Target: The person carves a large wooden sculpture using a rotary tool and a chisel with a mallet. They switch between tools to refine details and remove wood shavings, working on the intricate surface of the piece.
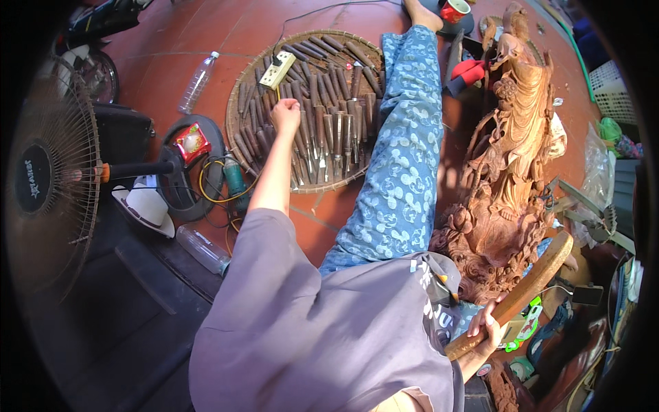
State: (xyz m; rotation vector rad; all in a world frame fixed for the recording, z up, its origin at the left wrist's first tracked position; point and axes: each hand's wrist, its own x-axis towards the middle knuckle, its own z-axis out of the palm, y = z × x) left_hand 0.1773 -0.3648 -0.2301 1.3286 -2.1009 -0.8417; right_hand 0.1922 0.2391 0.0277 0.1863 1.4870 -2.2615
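My left hand (286,115) reaches over a round woven tray (237,103) holding many wooden-handled carving chisels (338,137). Its fingers are closed just below a cream power strip (277,69); whether anything is in them is hidden. In my right hand (485,333), low at the right, is the narrow end of a club-shaped wooden mallet (532,285), its thick end pointing up and right. Beyond the mallet lies a large carved wooden statue (511,158) of a robed figure, along the right of my outstretched leg in blue patterned trousers (405,151).
At the left stands a fan (41,178), with a red packet (191,143) on its base. Close by are a green power tool (234,177), a white hat (147,207) and plastic bottles (199,82). A red mug (454,10) and a white basket (613,90) are farther off.
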